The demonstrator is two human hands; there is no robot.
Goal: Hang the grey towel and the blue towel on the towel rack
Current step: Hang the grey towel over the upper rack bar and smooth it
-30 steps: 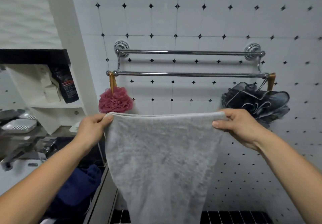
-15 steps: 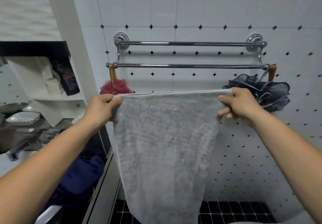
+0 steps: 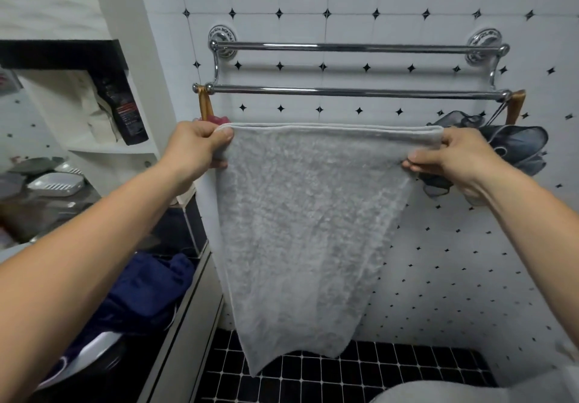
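Observation:
I hold the grey towel (image 3: 308, 214) stretched out flat by its top edge. My left hand (image 3: 195, 148) pinches its left corner and my right hand (image 3: 451, 158) pinches its right corner. The towel's top edge is just below the lower bar of the chrome two-bar towel rack (image 3: 357, 91) on the tiled wall, and the cloth hangs down to the dark floor tiles. Both bars are bare. The blue towel (image 3: 147, 289) lies crumpled at the lower left, beside my left forearm.
A pink bath sponge (image 3: 219, 119) hangs at the rack's left end, mostly hidden behind my left hand. A dark bath sponge (image 3: 513, 142) hangs at the right end. White shelves (image 3: 103, 148) with a dark pouch and a soap dish (image 3: 56, 183) stand to the left.
Both hands have lifted the grey towel upward toward the rack. Its top edge now sits close under the lower bar and covers most of the pink sponge.

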